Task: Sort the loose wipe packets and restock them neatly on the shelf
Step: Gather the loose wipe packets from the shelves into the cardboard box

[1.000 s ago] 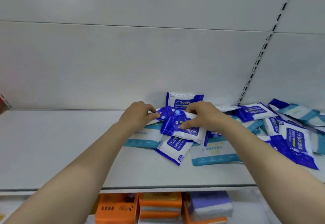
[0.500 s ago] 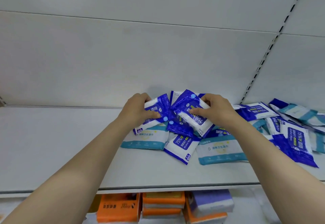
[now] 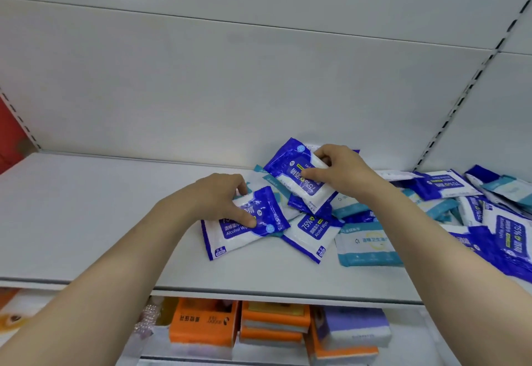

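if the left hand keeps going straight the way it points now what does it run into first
Probably the teal-and-white wipe packet just beyond the left hand, which grips a blue-and-white alcohol wipe packet; depth is unclear.

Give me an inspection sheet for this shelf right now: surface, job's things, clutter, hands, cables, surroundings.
Surface: white shelf, bare on its left part.
Job's things: blue alcohol-wipe packet in the left hand; second blue packet in the right hand, raised over the pile; third blue packet lying flat; teal-and-white packet beside it.
Clutter: unsorted heap of packets overlapping at the right.
Hands: left hand pinches its packet; right hand grips its packet.
Cables: nothing seen.
Surroundings: white back panel; orange packs on the shelf below.
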